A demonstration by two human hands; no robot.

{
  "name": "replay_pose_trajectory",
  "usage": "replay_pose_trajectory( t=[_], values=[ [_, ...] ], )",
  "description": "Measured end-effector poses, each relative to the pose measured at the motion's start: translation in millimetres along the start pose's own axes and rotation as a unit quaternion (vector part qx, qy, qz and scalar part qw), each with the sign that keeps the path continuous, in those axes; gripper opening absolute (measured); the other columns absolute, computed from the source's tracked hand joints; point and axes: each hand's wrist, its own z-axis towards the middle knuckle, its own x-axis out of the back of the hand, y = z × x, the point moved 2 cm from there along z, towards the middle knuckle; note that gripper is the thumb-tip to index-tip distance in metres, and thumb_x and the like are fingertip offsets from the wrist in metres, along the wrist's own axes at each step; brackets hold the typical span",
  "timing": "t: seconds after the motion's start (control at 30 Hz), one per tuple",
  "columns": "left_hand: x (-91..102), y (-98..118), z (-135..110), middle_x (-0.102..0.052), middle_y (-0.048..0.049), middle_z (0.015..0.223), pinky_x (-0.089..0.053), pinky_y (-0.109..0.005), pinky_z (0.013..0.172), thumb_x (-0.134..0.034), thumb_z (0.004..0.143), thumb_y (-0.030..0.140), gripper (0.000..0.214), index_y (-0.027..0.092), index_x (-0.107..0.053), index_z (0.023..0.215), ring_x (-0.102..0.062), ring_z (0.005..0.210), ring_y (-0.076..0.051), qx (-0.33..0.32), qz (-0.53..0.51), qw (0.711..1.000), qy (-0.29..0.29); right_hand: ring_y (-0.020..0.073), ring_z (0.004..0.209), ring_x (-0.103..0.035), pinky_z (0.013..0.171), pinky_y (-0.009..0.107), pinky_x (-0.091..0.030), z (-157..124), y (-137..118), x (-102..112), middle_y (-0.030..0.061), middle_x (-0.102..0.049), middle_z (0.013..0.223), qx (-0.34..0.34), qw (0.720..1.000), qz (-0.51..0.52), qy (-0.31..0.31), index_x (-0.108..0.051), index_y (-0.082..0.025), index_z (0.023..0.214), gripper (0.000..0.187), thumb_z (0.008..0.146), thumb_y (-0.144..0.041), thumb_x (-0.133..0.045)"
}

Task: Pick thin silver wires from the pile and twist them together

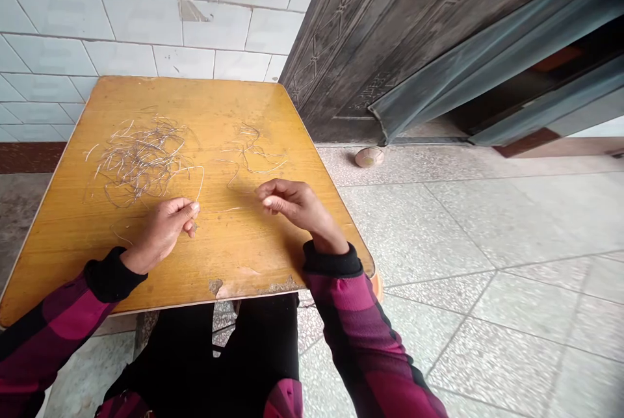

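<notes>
A thin, pale wire strand (pixel 202 181) rises from the pinched thumb and finger of my left hand (pixel 168 226) and bends over toward the pile. That tangled pile of thin wire strands (pixel 145 161), silvery and grey, lies just beyond the hand on the left of the table. On the right, my right hand (pixel 295 202) hovers over the tabletop with its thumb and fingers pressed together. Whatever is between them, if anything, is too fine to see. Beyond it lies a smaller, looser group of wire strands (pixel 250 148).
The worn yellow wooden table (pixel 234 262) has a chipped front edge close to my legs. White wall tiles (pixel 141 15) stand behind it. To the right are a dark carved door (pixel 361 34), a hanging grey-green curtain (pixel 439 90) and a roundish object (pixel 369 156) on the floor.
</notes>
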Motion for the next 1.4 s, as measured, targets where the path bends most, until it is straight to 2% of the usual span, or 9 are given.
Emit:
replay_pose_trajectory(
  t=[0.2, 0.57, 0.7, 0.77, 0.83, 0.9, 1.03, 1.17, 1.4],
  values=[
    [-4.7, 1.5, -3.0, -0.043, 0.0057, 0.052, -0.041, -0.020, 0.044, -0.067, 0.076, 0.041, 0.032, 0.016, -0.054, 0.061, -0.040, 0.046, -0.007, 0.019, 0.033, 0.999, -0.032, 0.0082, 0.058, -0.057, 0.055, 0.023, -0.049, -2.0, 5.3, -10.8, 0.0000, -0.064, 0.069, -0.059, 0.992, 0.045, -0.106, -0.069, -0.015, 0.083, 0.033, 0.078, -0.047, -0.075],
    [0.1, -0.6, -0.5, -0.056, 0.0026, 0.050, -0.046, -0.023, 0.047, -0.058, 0.081, 0.038, 0.024, 0.016, -0.059, 0.073, -0.054, 0.045, -0.012, 0.064, 0.161, 0.980, -0.094, 0.0081, 0.056, -0.061, 0.054, 0.021, -0.051, -3.7, 11.7, -8.6, -0.0009, -0.065, 0.064, -0.120, 0.981, -0.012, -0.155, -0.070, -0.015, 0.081, 0.014, 0.079, -0.029, -0.067],
    [13.0, 12.5, 1.9, -0.057, 0.0024, 0.052, -0.050, -0.027, 0.049, -0.056, 0.083, 0.036, 0.020, 0.017, -0.062, 0.080, -0.057, 0.046, -0.014, 0.010, 0.234, 0.971, -0.048, 0.0076, 0.053, -0.061, 0.052, 0.020, -0.051, -4.8, 11.9, -7.2, -0.0026, -0.063, 0.059, -0.146, 0.973, -0.040, -0.174, -0.070, -0.016, 0.079, 0.010, 0.078, -0.024, -0.066],
    [19.2, 19.9, 1.8, -0.065, -0.0014, 0.062, -0.055, -0.032, 0.059, -0.053, 0.087, 0.036, 0.022, 0.017, -0.064, 0.087, -0.064, 0.057, -0.018, -0.095, 0.317, 0.943, 0.025, 0.0074, 0.052, -0.060, 0.051, 0.020, -0.050, -5.2, 11.1, -6.6, -0.0034, -0.062, 0.057, -0.152, 0.971, -0.051, -0.177, -0.070, -0.016, 0.078, 0.009, 0.078, -0.024, -0.065],
    [18.5, 23.1, -0.6, -0.073, -0.0097, 0.095, -0.056, -0.042, 0.084, -0.053, 0.090, 0.038, 0.026, 0.017, -0.065, 0.100, -0.070, 0.091, -0.025, -0.234, 0.409, 0.879, 0.073, 0.0076, 0.051, -0.060, 0.051, 0.020, -0.051, -5.3, 10.2, -5.8, -0.0034, -0.063, 0.057, -0.152, 0.971, -0.052, -0.174, -0.070, -0.017, 0.078, 0.008, 0.078, -0.023, -0.065],
    [11.3, 17.2, -2.5, -0.061, -0.0169, 0.133, -0.043, -0.050, 0.107, -0.054, 0.092, 0.043, 0.040, 0.015, -0.060, 0.120, -0.055, 0.126, -0.030, -0.320, 0.493, 0.807, 0.054, 0.0078, 0.052, -0.060, 0.051, 0.020, -0.051, -5.4, 9.4, -4.4, -0.0030, -0.063, 0.059, -0.145, 0.973, -0.048, -0.171, -0.070, -0.017, 0.079, 0.008, 0.078, -0.023, -0.065],
    [-3.9, -10.3, 0.3, -0.038, -0.0283, 0.152, -0.027, -0.055, 0.117, -0.053, 0.092, 0.053, 0.073, 0.001, -0.040, 0.142, -0.033, 0.144, -0.037, -0.307, 0.623, 0.718, -0.047, 0.0083, 0.055, -0.061, 0.054, 0.022, -0.050, -6.0, 8.7, -1.3, -0.0019, -0.065, 0.062, -0.126, 0.975, -0.057, -0.172, -0.071, -0.017, 0.080, 0.010, 0.078, -0.025, -0.067],
    [-8.8, -23.1, 4.6, -0.035, -0.0296, 0.152, -0.024, -0.054, 0.119, -0.046, 0.096, 0.053, 0.073, -0.003, -0.040, 0.142, -0.030, 0.145, -0.038, -0.276, 0.670, 0.687, -0.053, 0.0090, 0.058, -0.062, 0.057, 0.022, -0.049, -5.8, 10.6, -0.6, -0.0007, -0.067, 0.064, -0.111, 0.975, -0.083, -0.173, -0.072, -0.016, 0.081, 0.011, 0.081, -0.024, -0.063],
    [-14.5, -19.9, 4.4, -0.039, -0.0257, 0.151, -0.024, -0.058, 0.117, -0.045, 0.097, 0.040, 0.058, 0.002, -0.045, 0.141, -0.033, 0.144, -0.036, -0.247, 0.690, 0.680, -0.028, 0.0081, 0.059, -0.058, 0.060, 0.022, -0.039, 1.9, 11.5, -5.1, -0.0035, -0.068, 0.066, -0.053, 0.957, -0.249, -0.138, -0.071, -0.019, 0.075, 0.011, 0.077, -0.014, -0.061]
  ],
)
